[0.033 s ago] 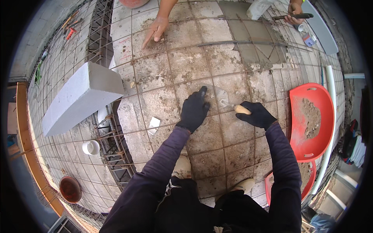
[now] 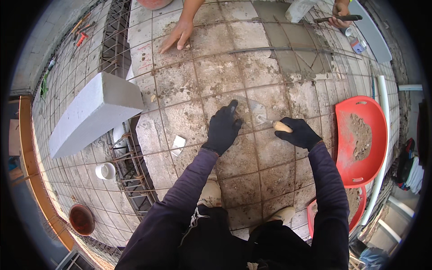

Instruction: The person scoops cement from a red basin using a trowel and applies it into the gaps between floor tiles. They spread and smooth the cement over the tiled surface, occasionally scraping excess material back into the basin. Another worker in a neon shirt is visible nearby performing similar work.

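Observation:
My right hand, in a black glove, is closed round the wooden handle of a trowel. The trowel's pale metal blade lies low over the dirty slab, beneath the level of the rebar mesh. Left of the blade, my left hand, also gloved in black, reaches down with its index finger stretched forward and its thumb apart. I see nothing held in it; its other fingers are partly hidden. Dirt and small crumbs cover the slab around both hands.
Rebar mesh spans the slab. Red tubs with rubble stand right; a white foam block lies left, beside a rebar-lined gap. A co-worker's bare hand rests ahead; another bare hand holds a dark tool near wet mortar.
My left hand has shifted slightly left. My right hand and the trowel have moved a touch to the right. The co-worker's bare hand ahead has slid a little left.

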`<state>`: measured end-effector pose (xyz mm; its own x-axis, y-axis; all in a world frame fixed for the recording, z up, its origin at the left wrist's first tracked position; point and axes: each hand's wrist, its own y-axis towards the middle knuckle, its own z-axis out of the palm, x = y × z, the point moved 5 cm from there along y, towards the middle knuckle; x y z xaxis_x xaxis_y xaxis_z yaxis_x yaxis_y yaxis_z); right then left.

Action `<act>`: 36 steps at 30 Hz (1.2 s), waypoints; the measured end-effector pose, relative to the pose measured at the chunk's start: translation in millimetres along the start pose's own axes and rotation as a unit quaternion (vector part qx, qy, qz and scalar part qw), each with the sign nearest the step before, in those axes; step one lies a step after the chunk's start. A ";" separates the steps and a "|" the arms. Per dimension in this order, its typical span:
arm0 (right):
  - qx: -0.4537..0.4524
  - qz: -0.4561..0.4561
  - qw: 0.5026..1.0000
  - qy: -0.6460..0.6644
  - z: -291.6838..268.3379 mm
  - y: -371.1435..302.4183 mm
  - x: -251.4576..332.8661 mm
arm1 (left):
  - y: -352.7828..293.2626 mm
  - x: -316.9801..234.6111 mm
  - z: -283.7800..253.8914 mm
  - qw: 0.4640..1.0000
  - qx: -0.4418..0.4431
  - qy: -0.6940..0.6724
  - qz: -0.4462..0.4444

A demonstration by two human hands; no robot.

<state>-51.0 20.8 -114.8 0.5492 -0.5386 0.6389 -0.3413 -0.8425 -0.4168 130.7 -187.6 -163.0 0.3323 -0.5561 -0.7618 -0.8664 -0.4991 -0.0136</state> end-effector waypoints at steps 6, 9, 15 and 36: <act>-0.041 0.047 0.998 0.001 -33.3 -24.0 -36.7 | -25.1 14.5 -51.0 0.992 -0.088 0.086 -0.029; -0.070 0.077 0.995 -0.011 -43.8 -39.9 -44.9 | -35.7 23.0 -57.8 0.993 -0.074 0.077 -0.042; -0.091 0.224 0.953 0.184 -37.1 -94.0 -69.2 | -48.9 29.3 -64.3 0.986 -0.108 0.127 -0.011; -0.286 0.072 0.955 -0.043 -59.0 -77.2 -6.3 | 84.2 16.6 -53.6 0.986 -0.074 0.150 0.025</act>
<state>-73.2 88.6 -48.5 0.5171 -0.6670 0.5365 -0.7653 -0.6409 -0.0592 83.3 -274.5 -142.1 0.4045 -0.7431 -0.5330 -0.8285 -0.5446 0.1305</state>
